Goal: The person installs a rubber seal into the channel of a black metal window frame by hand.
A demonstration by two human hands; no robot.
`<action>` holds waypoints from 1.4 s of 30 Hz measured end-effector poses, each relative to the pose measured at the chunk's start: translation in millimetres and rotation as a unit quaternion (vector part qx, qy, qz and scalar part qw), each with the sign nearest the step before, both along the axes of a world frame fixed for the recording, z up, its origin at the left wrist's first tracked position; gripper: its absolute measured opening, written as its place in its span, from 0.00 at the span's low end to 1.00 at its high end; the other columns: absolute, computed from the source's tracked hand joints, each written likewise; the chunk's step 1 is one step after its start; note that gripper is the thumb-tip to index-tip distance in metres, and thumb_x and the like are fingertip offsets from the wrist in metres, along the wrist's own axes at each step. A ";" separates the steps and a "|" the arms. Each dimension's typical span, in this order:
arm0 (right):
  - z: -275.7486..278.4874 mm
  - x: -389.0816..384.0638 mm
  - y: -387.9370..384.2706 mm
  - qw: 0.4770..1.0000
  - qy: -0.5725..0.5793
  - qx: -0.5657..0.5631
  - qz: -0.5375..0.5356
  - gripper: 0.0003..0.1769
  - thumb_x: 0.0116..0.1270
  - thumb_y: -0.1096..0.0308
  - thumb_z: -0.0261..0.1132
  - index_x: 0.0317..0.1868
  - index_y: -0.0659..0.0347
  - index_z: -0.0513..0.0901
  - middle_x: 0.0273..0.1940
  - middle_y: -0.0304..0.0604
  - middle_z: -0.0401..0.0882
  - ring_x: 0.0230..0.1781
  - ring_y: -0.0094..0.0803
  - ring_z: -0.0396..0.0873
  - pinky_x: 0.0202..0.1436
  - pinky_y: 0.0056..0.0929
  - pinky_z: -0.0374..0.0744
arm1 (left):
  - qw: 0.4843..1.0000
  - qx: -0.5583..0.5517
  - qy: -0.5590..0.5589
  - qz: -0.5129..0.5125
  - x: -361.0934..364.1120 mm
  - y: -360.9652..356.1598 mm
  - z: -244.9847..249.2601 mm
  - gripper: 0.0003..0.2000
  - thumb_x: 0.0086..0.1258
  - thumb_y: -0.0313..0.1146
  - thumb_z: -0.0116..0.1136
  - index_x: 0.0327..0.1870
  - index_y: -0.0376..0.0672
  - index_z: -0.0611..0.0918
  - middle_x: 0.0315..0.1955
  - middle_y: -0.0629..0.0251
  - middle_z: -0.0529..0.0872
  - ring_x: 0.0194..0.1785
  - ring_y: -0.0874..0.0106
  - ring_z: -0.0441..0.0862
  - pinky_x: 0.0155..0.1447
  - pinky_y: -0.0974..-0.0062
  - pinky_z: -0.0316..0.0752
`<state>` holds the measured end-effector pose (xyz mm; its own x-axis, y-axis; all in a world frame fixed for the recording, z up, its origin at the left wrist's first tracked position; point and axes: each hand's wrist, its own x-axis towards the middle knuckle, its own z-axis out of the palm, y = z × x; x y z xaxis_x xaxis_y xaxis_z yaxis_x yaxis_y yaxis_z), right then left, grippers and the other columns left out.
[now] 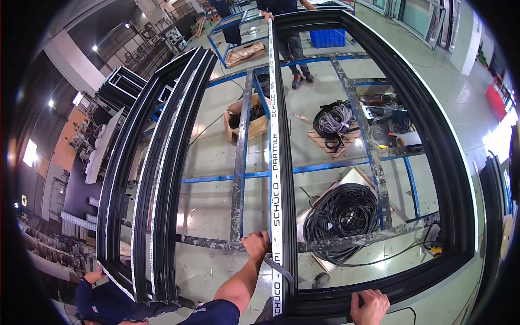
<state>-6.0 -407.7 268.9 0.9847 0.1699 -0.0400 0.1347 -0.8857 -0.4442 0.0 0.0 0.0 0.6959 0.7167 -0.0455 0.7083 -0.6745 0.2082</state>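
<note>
A large black window frame [455,179] lies across the work stand, its left bar covered with white printed tape [276,179]. My left hand [255,245] is closed at the outer edge of that bar; what its fingers hold is hidden. Just below it, a grey rubber strip [281,269] bends over the bar and down its inner side. On the near bar, my right hand [370,307] is closed over the profile, with its fingers bent over the top.
Blue-and-black stand beams [238,168] run beneath the frame. Coiled black gasket [344,216] sits in a box below, near a grey cable bundle [337,116]. More black frames [157,179] stand at left, beside a person [108,298]. Another person's hand [267,16] touches the frame's far corner.
</note>
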 end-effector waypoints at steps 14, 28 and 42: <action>21.7 6.0 3.6 0.999 0.001 0.023 0.032 0.12 0.66 0.64 0.70 0.25 0.59 0.84 0.26 0.47 0.83 0.31 0.49 0.82 0.38 0.47 0.76 | 1.000 0.005 0.003 -0.008 2.2 -3.7 11.5 0.19 0.68 0.44 0.50 0.29 0.44 0.91 0.28 0.49 0.89 0.32 0.50 0.87 0.53 0.54 0.71; 3.3 -1.0 4.6 1.000 0.006 0.000 -0.007 0.08 0.52 0.67 0.74 0.21 0.60 0.87 0.21 0.40 0.82 0.28 0.41 0.80 0.39 0.40 0.74 | 1.000 0.017 0.015 -0.017 0.4 -0.1 2.6 0.18 0.69 0.45 0.51 0.30 0.46 0.90 0.28 0.52 0.89 0.34 0.53 0.87 0.52 0.54 0.70; -3.8 -1.0 -1.1 1.000 0.017 -0.005 -0.004 0.07 0.52 0.67 0.74 0.22 0.60 0.87 0.22 0.40 0.83 0.28 0.41 0.80 0.38 0.39 0.73 | 0.999 0.016 -0.047 -0.019 -2.5 0.5 -8.8 0.17 0.68 0.46 0.52 0.29 0.46 0.90 0.27 0.50 0.89 0.32 0.51 0.87 0.51 0.56 0.71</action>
<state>-6.9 -408.8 265.1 0.9840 0.1617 -0.0748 0.1130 -0.8910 -0.4398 -2.5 0.5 -8.8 0.7224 0.6900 0.0448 0.6606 -0.7078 0.2503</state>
